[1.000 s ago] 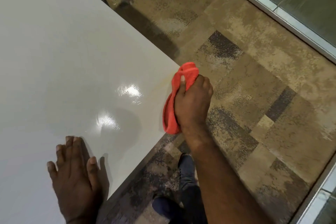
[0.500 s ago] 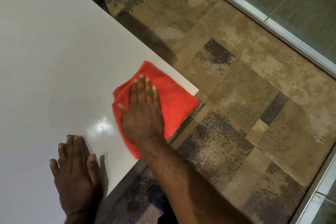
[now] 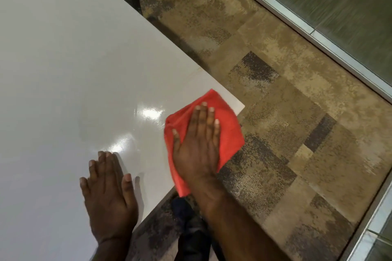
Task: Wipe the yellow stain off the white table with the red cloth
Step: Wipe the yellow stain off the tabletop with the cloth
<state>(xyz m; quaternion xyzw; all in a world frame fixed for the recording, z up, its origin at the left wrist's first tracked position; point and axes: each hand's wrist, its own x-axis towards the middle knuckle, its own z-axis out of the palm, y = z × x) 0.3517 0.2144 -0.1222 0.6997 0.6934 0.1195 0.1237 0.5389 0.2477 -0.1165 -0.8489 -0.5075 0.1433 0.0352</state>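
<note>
Head-worn wide view, looking steeply down, close over table corner (image 3: 222, 99), carpet (image 3: 286, 112) beyond

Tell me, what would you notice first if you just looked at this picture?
The bright red cloth jumps out first, pressed flat under the right hand at the near corner of the white table, with part of it hanging over the edge. The left hand lies flat on the table beside it. To the right is patchy brown carpet.
</note>
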